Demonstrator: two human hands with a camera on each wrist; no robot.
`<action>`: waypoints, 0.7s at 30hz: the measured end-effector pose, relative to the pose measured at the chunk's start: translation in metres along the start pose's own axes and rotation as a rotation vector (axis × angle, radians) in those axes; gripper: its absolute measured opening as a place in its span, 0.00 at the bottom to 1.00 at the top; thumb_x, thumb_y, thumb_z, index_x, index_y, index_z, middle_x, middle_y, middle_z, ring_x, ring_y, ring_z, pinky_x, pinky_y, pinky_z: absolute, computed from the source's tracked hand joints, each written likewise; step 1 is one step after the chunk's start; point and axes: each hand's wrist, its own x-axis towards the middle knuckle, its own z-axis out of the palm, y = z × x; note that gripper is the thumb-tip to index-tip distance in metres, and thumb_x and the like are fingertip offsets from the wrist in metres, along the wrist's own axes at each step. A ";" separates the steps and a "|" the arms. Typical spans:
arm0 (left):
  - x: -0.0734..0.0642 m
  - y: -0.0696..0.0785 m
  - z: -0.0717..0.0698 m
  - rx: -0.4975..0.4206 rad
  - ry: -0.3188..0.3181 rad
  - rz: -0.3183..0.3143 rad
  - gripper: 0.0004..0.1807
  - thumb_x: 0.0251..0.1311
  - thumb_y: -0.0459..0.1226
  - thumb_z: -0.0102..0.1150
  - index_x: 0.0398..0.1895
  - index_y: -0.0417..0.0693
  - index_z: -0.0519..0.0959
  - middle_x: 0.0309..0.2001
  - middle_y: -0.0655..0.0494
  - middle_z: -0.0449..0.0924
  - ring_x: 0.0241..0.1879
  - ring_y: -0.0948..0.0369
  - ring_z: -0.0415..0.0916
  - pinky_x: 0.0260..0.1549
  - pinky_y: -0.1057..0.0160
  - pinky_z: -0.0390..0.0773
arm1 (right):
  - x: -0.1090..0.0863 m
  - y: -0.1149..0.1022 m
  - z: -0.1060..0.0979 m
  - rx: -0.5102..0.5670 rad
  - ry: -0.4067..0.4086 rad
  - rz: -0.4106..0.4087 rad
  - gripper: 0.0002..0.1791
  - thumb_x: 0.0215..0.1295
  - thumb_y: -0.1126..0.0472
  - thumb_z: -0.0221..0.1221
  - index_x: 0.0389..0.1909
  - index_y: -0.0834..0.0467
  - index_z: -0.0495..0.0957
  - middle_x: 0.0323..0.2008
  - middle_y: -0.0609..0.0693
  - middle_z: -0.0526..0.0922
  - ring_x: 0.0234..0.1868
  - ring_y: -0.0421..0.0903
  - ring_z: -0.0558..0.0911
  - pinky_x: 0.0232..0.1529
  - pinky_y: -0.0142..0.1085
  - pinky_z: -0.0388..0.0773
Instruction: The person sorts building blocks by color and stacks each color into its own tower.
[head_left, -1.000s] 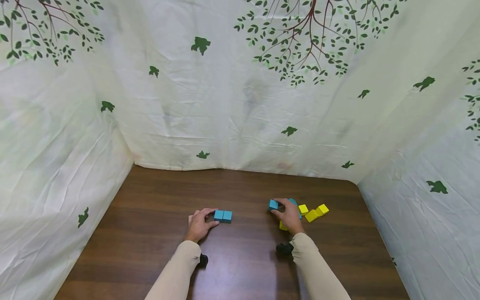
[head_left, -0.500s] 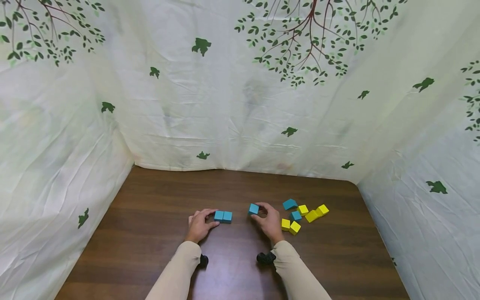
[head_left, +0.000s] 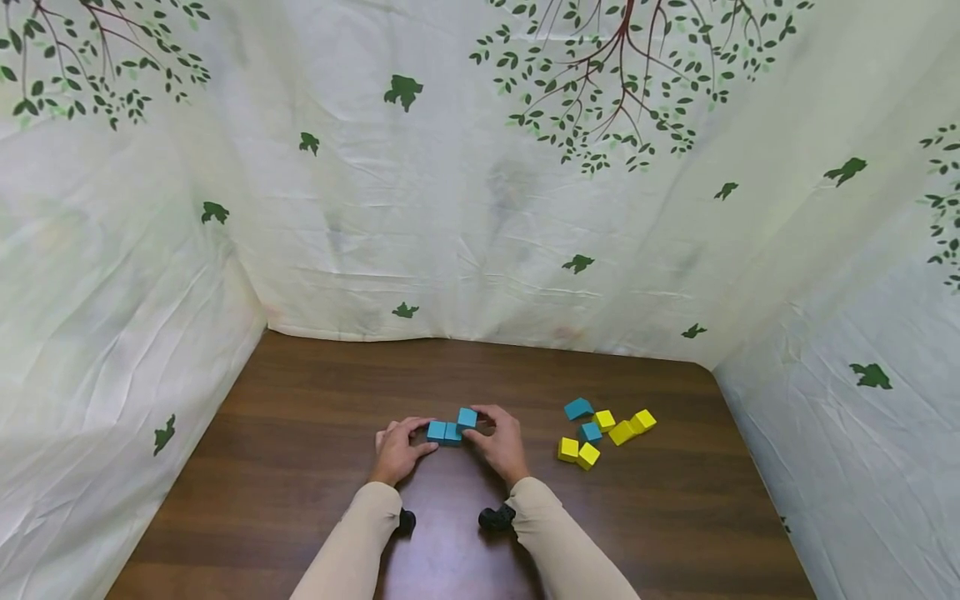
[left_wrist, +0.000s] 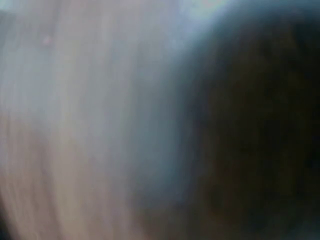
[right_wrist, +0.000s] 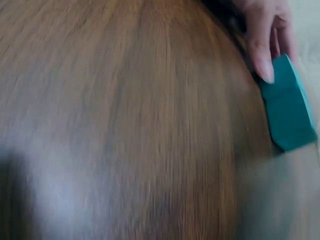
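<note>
Two blue cubes sit side by side on the brown table [head_left: 315,517], a left cube [head_left: 436,431] and a middle cube [head_left: 452,436]. My left hand [head_left: 395,454] pinches the left cube from its outer side, index finger behind and thumb in front. In the right wrist view that thumb [right_wrist: 262,65] lies against the blue pair. A third blue cube [head_left: 467,417] is pinched between thumb and index finger of my right hand [head_left: 502,446]. It is turned slightly and overlaps the right end of the pair in the head view. The left wrist view is only blur.
Right of my right hand lie loose blocks: a blue wedge-like block [head_left: 578,408], a blue cube [head_left: 590,432], and several yellow cubes, including one yellow cube [head_left: 588,456] nearest me. A white leaf-printed curtain [head_left: 450,208] hangs around the table's back and sides.
My right hand has carried the third blue cube leftward from the loose blocks to the right end of the pair. My left hand has stayed at the left cube.
</note>
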 end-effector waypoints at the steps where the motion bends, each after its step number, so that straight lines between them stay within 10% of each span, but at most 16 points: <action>1: 0.000 0.000 0.000 0.000 0.002 0.003 0.23 0.49 0.38 0.73 0.51 0.52 0.83 0.48 0.54 0.82 0.38 0.57 0.68 0.46 0.50 0.55 | 0.001 -0.001 0.003 -0.010 -0.006 -0.018 0.22 0.52 0.66 0.71 0.50 0.62 0.81 0.43 0.53 0.84 0.42 0.50 0.82 0.43 0.41 0.79; 21: -0.003 -0.002 0.001 0.015 0.038 0.048 0.23 0.48 0.39 0.73 0.50 0.45 0.82 0.46 0.52 0.82 0.40 0.54 0.71 0.44 0.50 0.58 | 0.009 -0.014 0.037 -0.056 -0.087 -0.057 0.21 0.51 0.63 0.72 0.48 0.61 0.82 0.44 0.54 0.84 0.46 0.49 0.82 0.49 0.42 0.77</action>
